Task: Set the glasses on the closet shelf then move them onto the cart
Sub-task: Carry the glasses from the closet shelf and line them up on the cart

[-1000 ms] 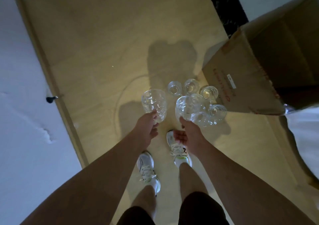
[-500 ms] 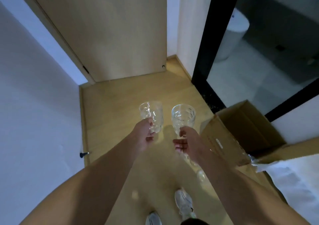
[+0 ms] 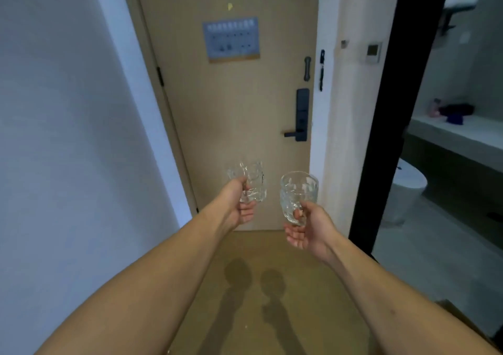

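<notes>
I carry two clear cut-pattern glasses at chest height in front of a wooden door. My left hand [image 3: 235, 205] grips the left glass [image 3: 251, 181] by its lower side; that glass is blurred by motion. My right hand [image 3: 309, 232] holds the right glass [image 3: 298, 194] near its base, thumb and fingers round it, and it stands upright. Neither closet shelf nor cart is in view.
A closed wooden door [image 3: 231, 109] with a dark lever handle [image 3: 296, 132] stands straight ahead. A white wall [image 3: 68, 136] runs along the left. To the right, a black frame [image 3: 386, 109] borders a bathroom with a toilet [image 3: 408, 188]. A cardboard box corner [image 3: 462, 319] shows at lower right.
My view has risen from the floor, the several glasses there and the box up to the door. Both hands have lifted with their glasses and stayed side by side.
</notes>
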`<state>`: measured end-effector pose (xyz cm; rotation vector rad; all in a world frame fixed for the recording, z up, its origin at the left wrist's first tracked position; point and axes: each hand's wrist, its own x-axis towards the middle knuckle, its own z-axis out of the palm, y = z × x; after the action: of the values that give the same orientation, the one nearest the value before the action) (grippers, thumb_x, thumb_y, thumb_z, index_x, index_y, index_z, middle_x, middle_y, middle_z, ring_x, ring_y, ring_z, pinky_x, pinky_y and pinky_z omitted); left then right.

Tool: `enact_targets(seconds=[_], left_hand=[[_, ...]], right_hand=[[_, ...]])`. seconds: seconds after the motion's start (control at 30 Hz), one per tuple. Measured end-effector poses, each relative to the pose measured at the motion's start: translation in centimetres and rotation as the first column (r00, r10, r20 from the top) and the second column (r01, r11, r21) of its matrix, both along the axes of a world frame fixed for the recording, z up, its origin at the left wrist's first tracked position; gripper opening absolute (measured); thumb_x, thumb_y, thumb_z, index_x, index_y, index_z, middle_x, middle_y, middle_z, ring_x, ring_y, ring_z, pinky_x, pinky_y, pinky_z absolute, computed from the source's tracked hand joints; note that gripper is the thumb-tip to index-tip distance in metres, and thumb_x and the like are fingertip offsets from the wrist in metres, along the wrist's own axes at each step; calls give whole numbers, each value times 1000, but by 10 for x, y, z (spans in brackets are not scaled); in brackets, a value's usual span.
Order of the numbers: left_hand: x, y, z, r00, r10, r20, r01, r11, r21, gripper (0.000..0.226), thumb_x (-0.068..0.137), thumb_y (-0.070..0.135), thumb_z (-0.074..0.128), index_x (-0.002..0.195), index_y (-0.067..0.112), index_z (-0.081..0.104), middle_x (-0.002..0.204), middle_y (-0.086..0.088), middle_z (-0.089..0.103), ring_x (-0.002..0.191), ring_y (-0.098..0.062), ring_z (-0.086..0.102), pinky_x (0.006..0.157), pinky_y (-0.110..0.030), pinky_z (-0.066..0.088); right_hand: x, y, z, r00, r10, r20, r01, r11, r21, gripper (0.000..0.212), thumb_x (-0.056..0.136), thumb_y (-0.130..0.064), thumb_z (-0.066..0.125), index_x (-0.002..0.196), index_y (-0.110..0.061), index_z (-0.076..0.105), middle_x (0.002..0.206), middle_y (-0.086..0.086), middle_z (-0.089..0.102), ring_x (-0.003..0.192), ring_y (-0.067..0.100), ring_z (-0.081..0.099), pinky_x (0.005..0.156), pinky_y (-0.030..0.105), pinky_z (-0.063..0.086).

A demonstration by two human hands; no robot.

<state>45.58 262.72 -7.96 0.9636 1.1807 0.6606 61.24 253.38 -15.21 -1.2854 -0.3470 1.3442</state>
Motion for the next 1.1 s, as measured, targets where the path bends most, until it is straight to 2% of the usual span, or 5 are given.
enact_targets(seconds=[0.17, 0.27, 0.47, 0.67, 1.1], left_hand=[[-26, 7, 54, 983, 162, 84, -169, 982, 84, 22, 100, 36, 47, 82, 22, 47, 80, -13, 51, 70, -23, 46, 69, -35, 53], [-43, 8, 79, 960, 245, 134, -259, 960, 104, 25, 99, 32, 47, 76, 23, 42, 71, -9, 40, 62, -19, 35, 58, -32, 39], [-79, -3, 117, 878, 451, 158, -472, 871, 137, 28, 100, 39, 53, 79, 20, 49, 87, -15, 53, 73, -26, 46, 77, -37, 54], [-119, -44, 140, 765, 616, 187, -643, 742, 190, 24, 100, 35, 53, 85, 17, 50, 94, -16, 51, 76, -25, 50, 63, -36, 50], [-192, -197, 145, 436, 869, 233, -899, 409, 157, 23, 99, 33, 58, 86, 14, 54, 107, -20, 53, 84, -27, 56, 75, -42, 54]], right_hand=[[3, 42, 56, 990, 114, 79, -121, 988, 91, 41, 102, -46, 44, 69, -21, 47, 83, 12, 61, 65, 20, 56, 62, 30, 51], [-4, 63, 85, 980, 162, 117, -177, 976, 126, 41, 101, -46, 45, 69, -22, 47, 81, 10, 60, 62, 17, 54, 59, 29, 50], [-29, 83, 129, 930, 355, 98, -367, 912, 182, 39, 99, -47, 45, 72, -19, 48, 77, 11, 59, 63, 20, 51, 57, 28, 46], [-75, 79, 154, 825, 553, 117, -564, 801, 201, 42, 99, -45, 46, 65, -20, 46, 70, 9, 56, 61, 19, 46, 54, 27, 43], [-186, 10, 162, 498, 862, 88, -859, 477, 187, 43, 98, -45, 47, 64, -19, 47, 76, 12, 56, 58, 21, 46, 58, 28, 42]])
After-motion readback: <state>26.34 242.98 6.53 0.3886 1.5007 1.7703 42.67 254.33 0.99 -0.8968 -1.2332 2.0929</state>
